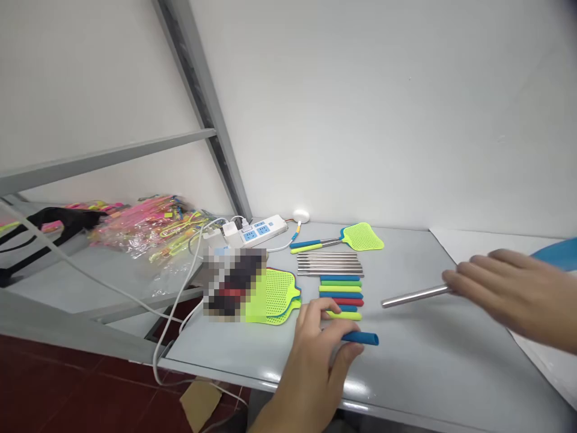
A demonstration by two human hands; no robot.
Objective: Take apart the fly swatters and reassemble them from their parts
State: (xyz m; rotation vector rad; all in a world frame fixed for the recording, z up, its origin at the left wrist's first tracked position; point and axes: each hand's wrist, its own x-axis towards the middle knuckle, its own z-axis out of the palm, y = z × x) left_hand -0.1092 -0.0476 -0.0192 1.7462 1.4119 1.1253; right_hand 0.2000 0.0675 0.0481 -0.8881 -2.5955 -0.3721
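Lower centre: left hand (318, 346) pinches blue sleeve (366, 338), open end projecting right. Right of frame: right hand (502, 288) grips rod (413, 296), free end projecting left, apart from sleeve.

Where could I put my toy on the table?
Bare patches: between the green swatter and white sheet, and the stretch of table in front of the metal tube in the right hand. It's crowded around the power strip, mesh heads, rods and handles.

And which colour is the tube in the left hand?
Blue; the tube in the left hand shows best in the head view.
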